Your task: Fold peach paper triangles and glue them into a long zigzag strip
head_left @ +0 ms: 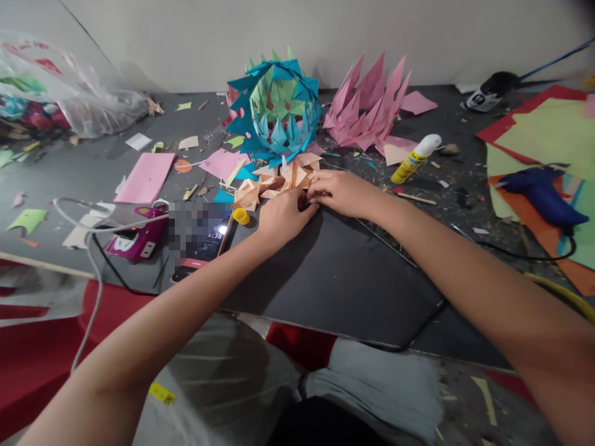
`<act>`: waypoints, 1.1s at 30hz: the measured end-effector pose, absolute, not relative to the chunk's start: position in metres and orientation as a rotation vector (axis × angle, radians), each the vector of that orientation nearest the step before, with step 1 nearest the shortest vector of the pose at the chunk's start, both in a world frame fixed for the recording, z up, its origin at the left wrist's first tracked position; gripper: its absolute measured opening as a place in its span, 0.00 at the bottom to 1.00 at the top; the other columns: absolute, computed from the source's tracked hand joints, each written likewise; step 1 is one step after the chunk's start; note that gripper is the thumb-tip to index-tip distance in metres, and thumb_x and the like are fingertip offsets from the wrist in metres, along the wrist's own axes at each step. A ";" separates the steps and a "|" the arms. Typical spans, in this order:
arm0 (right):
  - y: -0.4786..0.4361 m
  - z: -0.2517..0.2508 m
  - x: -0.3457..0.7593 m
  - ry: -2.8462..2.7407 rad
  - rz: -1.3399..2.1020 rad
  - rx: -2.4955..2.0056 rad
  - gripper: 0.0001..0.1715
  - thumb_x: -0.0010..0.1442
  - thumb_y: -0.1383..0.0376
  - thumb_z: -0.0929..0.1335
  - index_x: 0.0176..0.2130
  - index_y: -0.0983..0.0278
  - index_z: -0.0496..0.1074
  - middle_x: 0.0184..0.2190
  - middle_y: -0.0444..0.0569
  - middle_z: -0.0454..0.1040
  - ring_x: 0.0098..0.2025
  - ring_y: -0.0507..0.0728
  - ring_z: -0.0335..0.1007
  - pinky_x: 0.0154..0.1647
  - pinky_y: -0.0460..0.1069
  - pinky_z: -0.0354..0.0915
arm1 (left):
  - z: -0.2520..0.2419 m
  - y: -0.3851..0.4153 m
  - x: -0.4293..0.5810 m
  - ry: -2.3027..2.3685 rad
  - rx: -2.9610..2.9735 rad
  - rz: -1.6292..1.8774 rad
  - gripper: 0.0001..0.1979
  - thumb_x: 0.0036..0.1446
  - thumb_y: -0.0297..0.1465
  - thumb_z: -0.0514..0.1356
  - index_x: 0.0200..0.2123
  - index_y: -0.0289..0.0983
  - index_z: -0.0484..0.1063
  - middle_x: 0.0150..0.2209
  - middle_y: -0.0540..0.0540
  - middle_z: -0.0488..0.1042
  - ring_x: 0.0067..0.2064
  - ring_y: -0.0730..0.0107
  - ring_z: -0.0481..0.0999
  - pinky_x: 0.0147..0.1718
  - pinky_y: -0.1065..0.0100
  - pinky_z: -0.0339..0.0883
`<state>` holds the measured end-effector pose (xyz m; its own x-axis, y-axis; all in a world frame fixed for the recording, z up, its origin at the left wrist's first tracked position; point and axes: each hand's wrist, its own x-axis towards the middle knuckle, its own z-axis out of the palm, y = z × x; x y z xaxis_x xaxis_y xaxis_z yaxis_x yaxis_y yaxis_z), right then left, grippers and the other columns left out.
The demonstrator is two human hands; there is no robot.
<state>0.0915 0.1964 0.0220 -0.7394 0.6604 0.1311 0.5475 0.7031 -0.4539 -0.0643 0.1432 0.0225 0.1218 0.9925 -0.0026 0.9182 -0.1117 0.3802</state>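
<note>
I am at a flat dark-grey table (316, 282). On it, before me, lie peach folded-paper pieces (246, 196), and near them a small round yellow cap (241, 216). Behind these I see a blue ring of spiky folded paper (307, 90) and a pink spiky folded-paper crown (365, 121). On my left there are a slim phone (207, 244) and a pink paper rectangle (145, 177); on my right, a yellow glue tube (411, 166) and layered coloured paper sheets (543, 130).

The phone (210, 246) screen reads "38"; other lettering is unclear.
</note>
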 end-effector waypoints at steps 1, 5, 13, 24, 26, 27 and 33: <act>0.196 0.023 0.092 -2.627 0.579 -0.942 0.09 0.56 0.70 0.64 0.33 0.63 0.74 0.36 0.49 0.70 0.39 0.55 0.65 0.39 0.49 0.57 | 0.022 0.144 -0.063 1.885 2.107 0.376 0.12 0.54 0.41 0.56 0.31 0.38 0.70 0.29 0.46 0.73 0.30 0.64 0.71 0.27 0.66 0.62; 0.195 0.029 0.097 -2.537 0.609 -1.007 0.09 0.56 0.69 0.64 0.35 0.64 0.74 0.32 0.48 0.71 0.36 0.54 0.65 0.37 0.48 0.58 | 0.020 0.146 -0.062 1.879 2.090 0.426 0.09 0.53 0.38 0.57 0.30 0.38 0.70 0.28 0.47 0.73 0.29 0.66 0.70 0.26 0.67 0.61; 0.197 0.017 0.103 -2.609 0.536 -1.051 0.10 0.54 0.68 0.66 0.38 0.63 0.74 0.39 0.50 0.71 0.38 0.55 0.66 0.39 0.49 0.59 | 0.022 0.144 -0.068 1.835 2.058 0.474 0.07 0.50 0.35 0.58 0.28 0.38 0.70 0.27 0.48 0.73 0.29 0.68 0.70 0.26 0.69 0.60; 0.197 0.013 0.097 -2.596 0.593 -1.006 0.11 0.56 0.68 0.65 0.40 0.62 0.74 0.39 0.49 0.71 0.39 0.55 0.67 0.41 0.49 0.59 | 0.022 0.142 -0.081 1.808 2.046 0.492 0.08 0.51 0.37 0.58 0.27 0.38 0.70 0.26 0.49 0.73 0.30 0.68 0.70 0.26 0.68 0.59; 0.196 0.012 0.095 -2.600 0.601 -0.999 0.10 0.56 0.68 0.66 0.38 0.62 0.75 0.38 0.49 0.71 0.38 0.54 0.66 0.40 0.48 0.59 | 0.021 0.143 -0.082 1.792 2.042 0.516 0.09 0.51 0.37 0.58 0.26 0.37 0.70 0.25 0.49 0.72 0.29 0.68 0.70 0.26 0.69 0.59; 0.196 0.012 0.094 -2.599 0.595 -1.001 0.09 0.56 0.68 0.66 0.37 0.62 0.75 0.37 0.49 0.71 0.38 0.54 0.66 0.39 0.48 0.59 | 0.021 0.143 -0.083 1.786 2.038 0.528 0.09 0.51 0.37 0.58 0.26 0.37 0.70 0.24 0.49 0.72 0.29 0.69 0.70 0.26 0.69 0.59; 0.196 0.011 0.089 -2.596 0.598 -0.989 0.09 0.57 0.70 0.64 0.34 0.63 0.74 0.36 0.49 0.70 0.37 0.54 0.65 0.38 0.47 0.58 | 0.020 0.143 -0.085 1.771 1.996 0.558 0.09 0.51 0.36 0.58 0.26 0.37 0.69 0.24 0.49 0.70 0.28 0.70 0.69 0.26 0.69 0.61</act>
